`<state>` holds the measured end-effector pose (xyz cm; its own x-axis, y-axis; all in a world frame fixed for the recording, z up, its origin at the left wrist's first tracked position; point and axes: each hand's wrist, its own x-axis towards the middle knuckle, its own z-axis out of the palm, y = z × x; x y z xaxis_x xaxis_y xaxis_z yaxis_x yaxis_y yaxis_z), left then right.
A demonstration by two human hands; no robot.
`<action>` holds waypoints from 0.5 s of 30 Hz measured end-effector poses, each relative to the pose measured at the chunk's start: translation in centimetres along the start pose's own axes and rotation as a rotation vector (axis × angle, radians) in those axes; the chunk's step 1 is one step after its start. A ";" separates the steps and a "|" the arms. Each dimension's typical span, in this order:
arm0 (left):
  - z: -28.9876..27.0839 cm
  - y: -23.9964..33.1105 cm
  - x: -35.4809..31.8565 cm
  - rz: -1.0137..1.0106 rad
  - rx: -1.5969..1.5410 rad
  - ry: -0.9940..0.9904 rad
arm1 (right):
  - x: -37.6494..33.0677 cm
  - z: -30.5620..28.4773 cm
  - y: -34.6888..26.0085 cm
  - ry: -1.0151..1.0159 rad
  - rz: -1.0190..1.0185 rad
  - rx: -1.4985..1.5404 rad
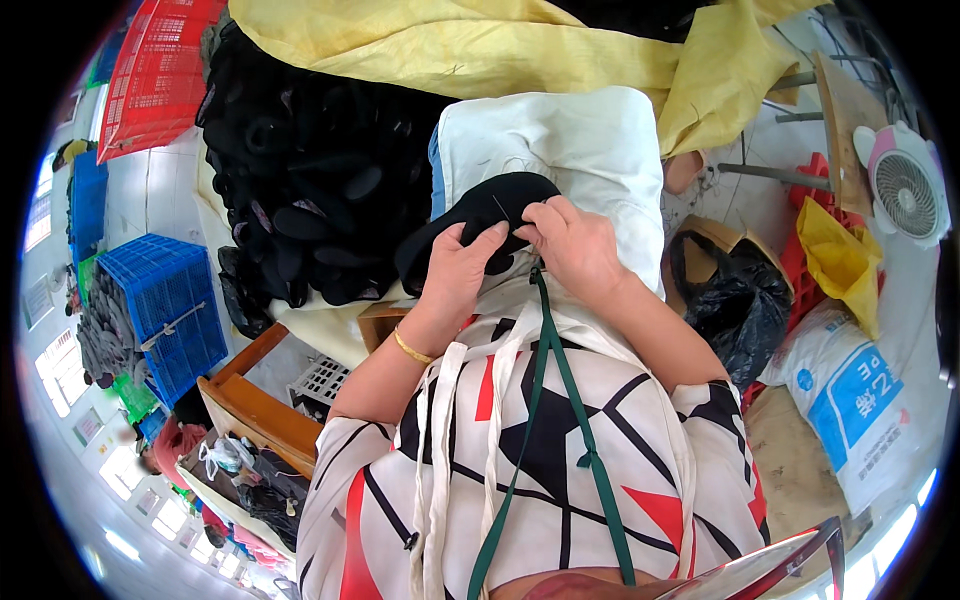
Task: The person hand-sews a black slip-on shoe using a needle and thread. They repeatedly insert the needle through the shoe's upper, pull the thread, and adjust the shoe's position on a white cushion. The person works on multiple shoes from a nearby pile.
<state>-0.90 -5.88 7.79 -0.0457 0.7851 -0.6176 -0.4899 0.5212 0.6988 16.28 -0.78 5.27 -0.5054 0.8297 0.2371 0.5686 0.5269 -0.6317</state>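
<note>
A black cloth piece shaped like a slipper [500, 200] lies over my lap, with a thin pale line, perhaps a thread or needle, on its top. My left hand [455, 268] grips its near edge, thumb laid on top and the fingers hidden beneath. At its right edge my right hand [578, 245] is closed in a pinch; whatever sits between those fingertips is too small to name. Under the piece a white cloth [560, 135] covers my lap. Left of it rises a big heap of similar black pieces [310, 180].
Yellow cloth [450, 50] stretches across the far side. A red crate [160, 75] and a blue crate [165, 310] stand left, near a wooden stool [260, 410]. On the right are a black plastic bag [735, 300], a white sack [840, 390] and a small fan [905, 185].
</note>
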 end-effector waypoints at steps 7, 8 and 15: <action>-0.2 0.7 2.3 0.197 0.801 -0.111 | 0.3 -1.9 0.0 0.020 0.408 0.460; 0.3 1.4 2.5 0.286 0.915 -0.158 | 0.2 -1.8 0.2 0.046 0.398 0.458; 1.9 3.6 7.4 0.441 1.476 -0.723 | -3.4 -1.3 1.6 0.102 0.555 0.823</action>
<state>-1.38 2.42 6.45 0.6335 0.7077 -0.3127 0.6349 -0.2445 0.7328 19.74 -2.48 4.38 -0.2245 0.9518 -0.2090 0.0611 -0.2003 -0.9778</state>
